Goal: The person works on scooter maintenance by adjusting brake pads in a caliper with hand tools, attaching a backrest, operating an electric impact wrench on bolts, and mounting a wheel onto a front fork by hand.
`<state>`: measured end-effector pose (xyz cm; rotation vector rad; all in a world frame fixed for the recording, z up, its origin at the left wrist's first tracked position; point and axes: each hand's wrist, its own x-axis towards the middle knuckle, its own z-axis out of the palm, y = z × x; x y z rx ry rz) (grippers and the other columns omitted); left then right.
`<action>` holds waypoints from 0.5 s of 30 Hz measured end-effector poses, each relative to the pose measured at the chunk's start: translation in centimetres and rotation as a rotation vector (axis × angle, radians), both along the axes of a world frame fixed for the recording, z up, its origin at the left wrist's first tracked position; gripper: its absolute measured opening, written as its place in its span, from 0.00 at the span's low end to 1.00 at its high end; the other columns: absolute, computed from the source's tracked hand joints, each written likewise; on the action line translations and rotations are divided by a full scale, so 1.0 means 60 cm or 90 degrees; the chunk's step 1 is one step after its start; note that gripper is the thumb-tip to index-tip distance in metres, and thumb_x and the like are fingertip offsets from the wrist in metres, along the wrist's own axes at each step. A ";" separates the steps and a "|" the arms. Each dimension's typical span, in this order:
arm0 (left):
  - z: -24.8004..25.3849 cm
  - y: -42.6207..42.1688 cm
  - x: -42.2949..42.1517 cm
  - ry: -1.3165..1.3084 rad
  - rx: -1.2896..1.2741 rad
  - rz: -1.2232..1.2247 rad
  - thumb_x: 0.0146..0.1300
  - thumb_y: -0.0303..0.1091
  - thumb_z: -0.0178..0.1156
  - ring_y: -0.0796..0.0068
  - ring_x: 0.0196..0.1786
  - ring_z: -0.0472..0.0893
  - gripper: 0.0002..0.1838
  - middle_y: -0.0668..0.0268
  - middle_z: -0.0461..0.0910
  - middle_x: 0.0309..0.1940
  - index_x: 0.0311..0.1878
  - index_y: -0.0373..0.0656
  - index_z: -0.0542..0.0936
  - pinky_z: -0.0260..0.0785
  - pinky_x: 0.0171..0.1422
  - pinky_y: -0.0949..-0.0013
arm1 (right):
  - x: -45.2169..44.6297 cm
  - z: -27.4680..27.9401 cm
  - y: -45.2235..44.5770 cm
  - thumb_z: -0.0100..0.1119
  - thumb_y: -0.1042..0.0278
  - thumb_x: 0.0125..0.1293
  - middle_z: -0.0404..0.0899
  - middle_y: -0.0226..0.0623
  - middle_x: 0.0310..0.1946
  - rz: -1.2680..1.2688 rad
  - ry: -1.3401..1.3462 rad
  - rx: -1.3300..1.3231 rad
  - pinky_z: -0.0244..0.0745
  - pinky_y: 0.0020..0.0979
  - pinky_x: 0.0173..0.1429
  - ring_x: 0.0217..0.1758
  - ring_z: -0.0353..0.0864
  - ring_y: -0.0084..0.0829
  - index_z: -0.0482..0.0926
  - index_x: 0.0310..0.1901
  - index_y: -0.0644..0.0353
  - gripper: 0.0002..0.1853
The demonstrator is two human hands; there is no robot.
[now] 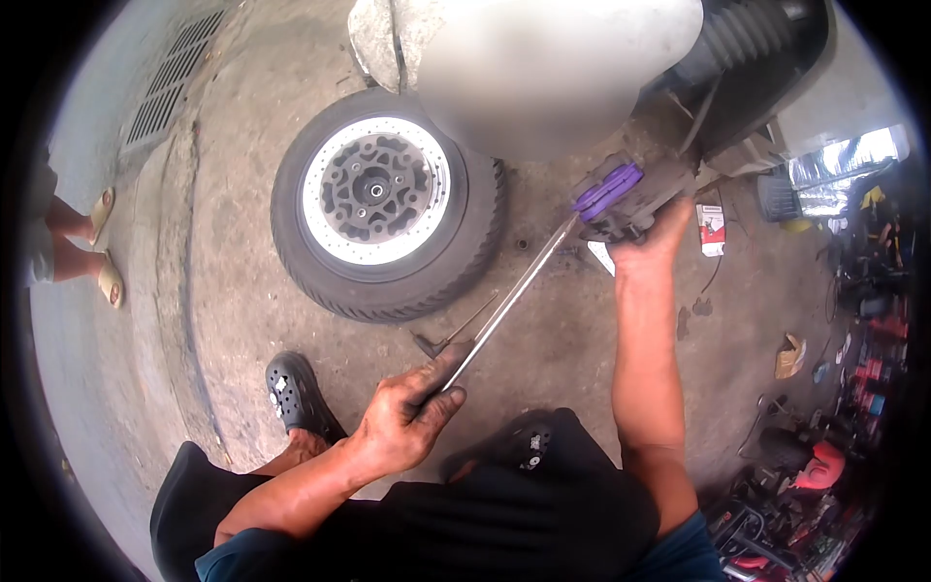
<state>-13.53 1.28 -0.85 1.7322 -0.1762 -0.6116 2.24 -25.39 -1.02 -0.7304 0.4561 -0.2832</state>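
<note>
My left hand [414, 412] is closed round the lower end of a long, thin metal rod [514, 297], which slants up and to the right. The rod's far end meets the lower edge of a purple part [608, 191] on a dark, dirty mechanical assembly [645, 199]. Under that assembly is my right hand [659, 238], its fingers mostly hidden by the part. A wheel with a thick black tyre [388, 281] and a white rim lies flat on the floor, left of the rod.
A T-shaped tool [429, 344] lies below the wheel. A red and white box [711, 230] sits right of my right hand. Tools and parts [824, 466] crowd the right side. At the far left stands another person in sandals [109, 281].
</note>
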 end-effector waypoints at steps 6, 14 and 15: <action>0.004 0.000 0.004 -0.001 -0.023 -0.017 0.67 0.30 0.58 0.75 0.54 0.76 0.26 0.57 0.79 0.53 0.67 0.37 0.67 0.67 0.58 0.72 | 0.001 -0.035 -0.026 0.48 0.51 0.66 0.76 0.39 0.38 0.062 -0.032 0.013 0.79 0.42 0.40 0.37 0.79 0.36 0.73 0.46 0.55 0.17; 0.015 -0.006 0.013 -0.014 0.011 -0.019 0.67 0.31 0.59 0.81 0.37 0.76 0.26 0.62 0.81 0.39 0.66 0.37 0.67 0.70 0.45 0.74 | -0.003 -0.024 -0.017 0.53 0.49 0.63 0.76 0.39 0.37 0.068 -0.023 -0.003 0.79 0.41 0.38 0.37 0.79 0.37 0.72 0.44 0.55 0.18; 0.026 -0.008 0.018 0.062 0.021 -0.019 0.66 0.30 0.59 0.76 0.45 0.76 0.25 0.56 0.80 0.44 0.66 0.36 0.68 0.68 0.51 0.72 | -0.004 -0.022 -0.013 0.54 0.48 0.63 0.76 0.39 0.37 0.039 -0.004 -0.013 0.79 0.41 0.38 0.37 0.79 0.38 0.71 0.44 0.55 0.18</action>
